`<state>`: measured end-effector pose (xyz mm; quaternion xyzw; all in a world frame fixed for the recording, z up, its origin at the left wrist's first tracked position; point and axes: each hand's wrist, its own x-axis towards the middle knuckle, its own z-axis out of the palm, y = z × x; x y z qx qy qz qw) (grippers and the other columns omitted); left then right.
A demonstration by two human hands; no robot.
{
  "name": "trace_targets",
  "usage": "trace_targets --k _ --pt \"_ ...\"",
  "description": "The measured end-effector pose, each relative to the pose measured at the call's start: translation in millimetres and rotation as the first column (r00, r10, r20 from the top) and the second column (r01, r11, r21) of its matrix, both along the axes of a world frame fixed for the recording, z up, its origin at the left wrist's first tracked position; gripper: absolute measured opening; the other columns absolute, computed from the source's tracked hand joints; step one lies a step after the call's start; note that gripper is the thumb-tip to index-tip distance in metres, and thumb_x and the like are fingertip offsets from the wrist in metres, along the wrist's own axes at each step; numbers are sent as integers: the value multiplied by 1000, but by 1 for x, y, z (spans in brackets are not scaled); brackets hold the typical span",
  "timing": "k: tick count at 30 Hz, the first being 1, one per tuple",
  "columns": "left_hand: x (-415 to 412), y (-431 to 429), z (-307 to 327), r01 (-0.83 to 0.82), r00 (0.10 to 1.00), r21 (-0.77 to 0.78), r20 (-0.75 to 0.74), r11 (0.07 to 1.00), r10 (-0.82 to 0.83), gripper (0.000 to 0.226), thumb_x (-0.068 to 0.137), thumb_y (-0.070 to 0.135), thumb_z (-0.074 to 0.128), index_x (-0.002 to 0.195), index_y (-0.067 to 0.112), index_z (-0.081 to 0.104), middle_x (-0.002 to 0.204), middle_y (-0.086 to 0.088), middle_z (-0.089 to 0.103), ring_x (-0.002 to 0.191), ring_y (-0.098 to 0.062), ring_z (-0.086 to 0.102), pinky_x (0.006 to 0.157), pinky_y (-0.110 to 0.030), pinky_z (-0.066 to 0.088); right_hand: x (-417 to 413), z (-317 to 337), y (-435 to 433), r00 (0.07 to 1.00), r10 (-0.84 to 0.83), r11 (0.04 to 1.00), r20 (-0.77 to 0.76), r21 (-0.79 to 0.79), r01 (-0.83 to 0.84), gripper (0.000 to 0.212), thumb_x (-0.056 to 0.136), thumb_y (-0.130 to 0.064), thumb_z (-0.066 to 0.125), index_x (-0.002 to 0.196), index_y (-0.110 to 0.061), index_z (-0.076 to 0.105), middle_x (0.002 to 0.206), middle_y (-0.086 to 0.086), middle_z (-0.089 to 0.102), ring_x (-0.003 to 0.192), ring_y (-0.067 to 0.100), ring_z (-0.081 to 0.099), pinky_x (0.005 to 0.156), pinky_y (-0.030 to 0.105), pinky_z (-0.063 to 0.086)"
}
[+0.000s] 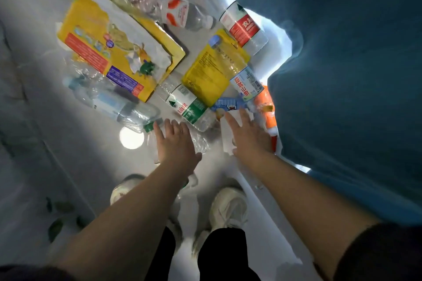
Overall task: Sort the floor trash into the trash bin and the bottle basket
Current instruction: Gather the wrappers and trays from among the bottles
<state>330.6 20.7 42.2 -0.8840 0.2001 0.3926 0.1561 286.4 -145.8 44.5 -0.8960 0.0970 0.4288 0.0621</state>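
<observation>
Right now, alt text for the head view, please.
Left hand and right hand, fingers spread, reach toward plastic bottles and yellow wrappers scattered on a floor. The left is by a green-capped bottle, the right by a blue wrapper.

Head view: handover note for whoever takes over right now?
Left hand: open, fingers straight over a crushed clear bottle; contact unclear.
Right hand: open, spread over a white paper scrap, gripping nothing.
On the floor: green-label bottle, blue-label bottle, red-label bottle, green-capped bottle, torn yellow package, yellow pouch, blue wrapper.
Done: nothing evident; neither container is identifiable in view.
Left: sort the whole pile, bottles apart from wrappers and paper.
</observation>
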Motion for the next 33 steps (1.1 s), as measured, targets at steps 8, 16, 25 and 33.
trace_targets --k 8,16,25,33 --pt "-10 -14 -45 -106 987 75 129 992 96 97 81 75 38 147 7 19 148 -15 26 141 -35 16 111 -64 1 -2 -53 1 997 -1 1000 72 -14 2 108 72 -26 79 148 -35 3 158 13 3 122 38 44 72 43 52" --pt "-2 -8 -67 -124 981 -26 145 992 127 82 84 68 47 132 3 29 131 -14 38 128 -32 35 112 -62 7 3 -73 -3 993 60 998 103 -25 -58 109 64 -20 83 145 -31 10 139 16 27 105 35 53 53 32 33" --pt "6 -7 -55 -331 936 -165 65 929 346 15 89 24 58 99 15 53 82 -3 58 92 -25 60 108 -50 19 9 -47 -2 998 26 999 57 -21 -24 83 72 -22 80 137 -21 30 136 13 33 100 33 57 59 33 42" --pt "18 9 25 -327 945 -50 -54 944 324 25 91 18 48 66 15 44 72 1 56 73 -21 52 107 -45 18 12 30 7 988 14 1000 151 -14 -12 35 86 -3 62 117 -9 48 117 12 53 84 32 62 46 25 23"
